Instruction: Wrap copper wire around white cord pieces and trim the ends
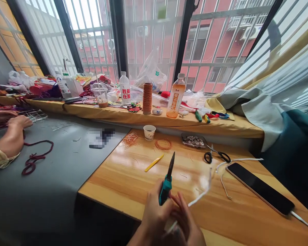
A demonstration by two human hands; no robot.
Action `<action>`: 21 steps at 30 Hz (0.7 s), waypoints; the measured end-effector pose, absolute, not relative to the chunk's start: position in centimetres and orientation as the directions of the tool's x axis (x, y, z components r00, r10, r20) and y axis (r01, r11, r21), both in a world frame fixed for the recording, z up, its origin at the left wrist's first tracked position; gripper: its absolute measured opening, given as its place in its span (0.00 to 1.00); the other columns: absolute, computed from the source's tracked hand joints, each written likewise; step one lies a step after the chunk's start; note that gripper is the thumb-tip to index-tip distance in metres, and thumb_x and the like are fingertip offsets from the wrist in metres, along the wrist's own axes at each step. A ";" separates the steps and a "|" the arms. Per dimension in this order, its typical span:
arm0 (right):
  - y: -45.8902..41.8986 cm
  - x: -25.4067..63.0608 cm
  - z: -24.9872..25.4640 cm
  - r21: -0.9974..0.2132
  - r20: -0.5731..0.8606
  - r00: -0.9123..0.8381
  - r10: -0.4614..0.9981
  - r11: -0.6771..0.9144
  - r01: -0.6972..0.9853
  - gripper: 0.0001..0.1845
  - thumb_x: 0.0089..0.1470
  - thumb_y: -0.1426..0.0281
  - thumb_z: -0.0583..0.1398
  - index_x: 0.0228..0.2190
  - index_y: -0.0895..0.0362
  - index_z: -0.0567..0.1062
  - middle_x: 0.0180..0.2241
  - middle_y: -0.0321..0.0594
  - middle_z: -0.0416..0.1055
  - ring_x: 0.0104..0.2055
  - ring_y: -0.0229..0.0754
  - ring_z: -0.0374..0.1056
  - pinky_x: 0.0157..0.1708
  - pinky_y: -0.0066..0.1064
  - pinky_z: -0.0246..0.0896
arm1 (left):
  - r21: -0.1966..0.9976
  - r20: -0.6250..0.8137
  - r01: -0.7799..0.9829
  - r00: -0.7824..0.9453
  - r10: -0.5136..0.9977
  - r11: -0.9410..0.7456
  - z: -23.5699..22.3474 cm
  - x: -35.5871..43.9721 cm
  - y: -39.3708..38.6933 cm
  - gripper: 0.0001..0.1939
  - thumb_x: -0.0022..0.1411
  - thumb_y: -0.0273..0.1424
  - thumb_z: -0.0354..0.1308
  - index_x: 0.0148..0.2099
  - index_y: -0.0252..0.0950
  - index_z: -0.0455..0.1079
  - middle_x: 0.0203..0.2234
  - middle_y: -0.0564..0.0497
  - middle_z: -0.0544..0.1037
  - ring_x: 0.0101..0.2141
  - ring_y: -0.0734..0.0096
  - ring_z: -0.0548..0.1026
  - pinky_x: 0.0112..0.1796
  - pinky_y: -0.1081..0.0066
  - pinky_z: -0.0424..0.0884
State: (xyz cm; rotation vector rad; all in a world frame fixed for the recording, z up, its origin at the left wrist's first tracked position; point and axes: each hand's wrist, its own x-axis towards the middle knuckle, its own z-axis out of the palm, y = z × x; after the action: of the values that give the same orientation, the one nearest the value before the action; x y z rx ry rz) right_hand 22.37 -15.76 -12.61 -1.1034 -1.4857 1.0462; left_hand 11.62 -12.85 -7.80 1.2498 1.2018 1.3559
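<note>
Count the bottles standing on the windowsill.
2 plainly: a clear bottle left of the brown spool and an orange bottle right of it; clutter at left may hide more.

Big red characters on the clear bottle (125,90), 胜算 over 在 and one unclear! The cup (149,135) shows 中国, the bag (152,72) a green mark; the orange bottle's (175,98) lettering blurs.

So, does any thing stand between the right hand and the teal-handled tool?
Yes, partly: the left hand, gripping the teal-handled tool, has its thumb side between the handle and the right hand. Nothing visible covers the tool's dark tip.
</note>
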 end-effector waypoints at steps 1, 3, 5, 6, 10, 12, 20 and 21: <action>-14.7 21.7 -12.4 -0.977 0.161 -0.125 0.979 0.176 0.119 0.41 0.43 0.47 0.52 0.54 0.56 0.54 0.50 0.50 0.61 0.47 0.51 0.62 0.43 0.38 0.60 | 0.990 0.137 0.042 -0.084 0.987 -0.134 -7.4 11.5 -12.7 0.01 0.43 0.26 0.46 0.23 0.34 0.57 0.16 0.56 0.58 0.20 0.79 0.57 0.22 0.77 0.54; -12.4 21.1 -11.2 -0.973 0.109 -0.137 0.984 0.134 0.187 0.42 0.40 0.47 0.54 0.53 0.56 0.55 0.49 0.50 0.62 0.49 0.51 0.59 0.46 0.41 0.56 | 0.989 0.137 0.075 -0.093 0.986 -0.130 -6.9 11.2 -11.9 0.03 0.44 0.26 0.45 0.24 0.34 0.59 0.17 0.56 0.59 0.20 0.79 0.57 0.22 0.77 0.54; -10.4 21.4 -9.8 -0.943 0.171 -0.217 0.961 0.224 0.247 0.39 0.42 0.49 0.54 0.52 0.56 0.56 0.50 0.48 0.60 0.52 0.48 0.55 0.51 0.42 0.50 | 0.987 0.145 0.087 -0.082 0.986 -0.138 -6.8 10.8 -10.6 0.03 0.44 0.26 0.46 0.25 0.34 0.59 0.17 0.56 0.60 0.20 0.79 0.58 0.23 0.77 0.55; -9.8 22.0 -9.1 -0.922 0.206 -0.273 0.940 0.280 0.268 0.36 0.44 0.51 0.53 0.52 0.56 0.57 0.51 0.47 0.59 0.53 0.47 0.54 0.51 0.41 0.49 | 0.989 0.132 0.083 -0.081 0.988 -0.126 -6.9 10.5 -10.0 0.03 0.44 0.27 0.46 0.25 0.34 0.59 0.16 0.57 0.60 0.19 0.79 0.58 0.21 0.78 0.55; -9.9 26.4 -6.7 -0.835 0.365 -0.170 0.916 0.402 0.375 0.23 0.50 0.56 0.51 0.45 0.54 0.64 0.46 0.45 0.63 0.45 0.44 0.62 0.45 0.38 0.56 | 1.000 0.017 0.005 -0.044 0.999 -0.016 -7.6 9.5 -8.7 0.05 0.44 0.28 0.46 0.28 0.34 0.59 0.15 0.58 0.58 0.16 0.81 0.55 0.17 0.79 0.51; -10.9 29.1 -5.8 -0.829 0.437 0.131 0.890 0.341 0.443 0.19 0.53 0.58 0.48 0.41 0.55 0.67 0.36 0.42 0.68 0.36 0.40 0.65 0.37 0.33 0.61 | 0.998 -0.027 -0.057 -0.018 0.999 0.026 -7.7 9.3 -9.1 0.06 0.44 0.29 0.46 0.28 0.34 0.58 0.16 0.58 0.58 0.15 0.81 0.54 0.15 0.79 0.50; -12.4 32.4 -7.3 -0.480 0.292 -0.195 0.936 0.320 0.817 0.18 0.55 0.66 0.47 0.47 0.54 0.64 0.26 0.38 0.68 0.26 0.38 0.65 0.27 0.28 0.62 | 0.970 0.051 -0.240 0.038 0.998 -0.041 -7.2 9.3 -10.4 0.14 0.44 0.28 0.48 0.38 0.33 0.58 0.26 0.53 0.63 0.23 0.78 0.61 0.23 0.76 0.59; -12.0 32.1 -7.8 -0.407 0.285 -0.278 0.917 0.379 0.831 0.19 0.55 0.68 0.46 0.49 0.53 0.62 0.29 0.39 0.68 0.28 0.38 0.65 0.28 0.29 0.62 | 0.969 0.061 -0.242 0.033 0.998 -0.051 -7.3 9.3 -10.4 0.16 0.44 0.28 0.48 0.39 0.33 0.58 0.28 0.52 0.64 0.25 0.77 0.62 0.25 0.76 0.60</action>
State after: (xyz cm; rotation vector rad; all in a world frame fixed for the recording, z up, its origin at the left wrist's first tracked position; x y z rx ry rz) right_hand 32.07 -11.99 -7.82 -1.5053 -2.1736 0.2437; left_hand 9.28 -10.36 -7.26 1.0860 0.9720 1.3260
